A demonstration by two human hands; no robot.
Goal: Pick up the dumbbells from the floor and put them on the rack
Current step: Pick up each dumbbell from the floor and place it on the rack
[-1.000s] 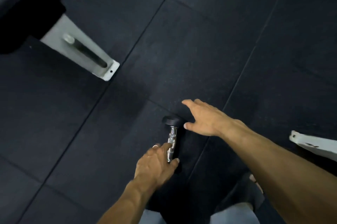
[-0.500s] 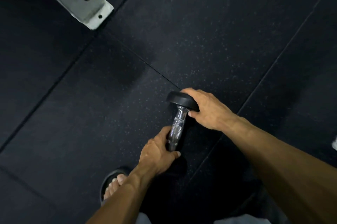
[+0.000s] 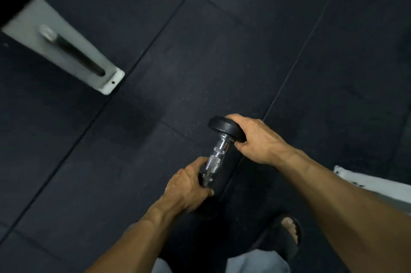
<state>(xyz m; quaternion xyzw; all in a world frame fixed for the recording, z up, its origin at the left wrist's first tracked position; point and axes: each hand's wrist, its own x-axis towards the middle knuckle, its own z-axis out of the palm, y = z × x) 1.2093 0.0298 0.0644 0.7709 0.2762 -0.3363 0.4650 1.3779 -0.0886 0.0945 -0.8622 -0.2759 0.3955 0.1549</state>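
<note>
A dumbbell [image 3: 216,155] with a knurled chrome handle and black round heads is held between both hands above the dark rubber floor [image 3: 244,50]. My right hand [image 3: 258,139] wraps the far black head. My left hand [image 3: 189,186] grips the near end of the handle, and the near head is hidden under it. No rack shelf is in view.
A white metal frame foot [image 3: 73,50] with a dark bar lies on the floor at the upper left. Another white metal piece [image 3: 373,186] shows at the right edge behind my right forearm. My sandalled foot [image 3: 287,235] stands below the dumbbell.
My right hand came down onto the far head and closed on it. Both hands now hold the dumbbell, which has tilted up off the floor; the view has swung.
</note>
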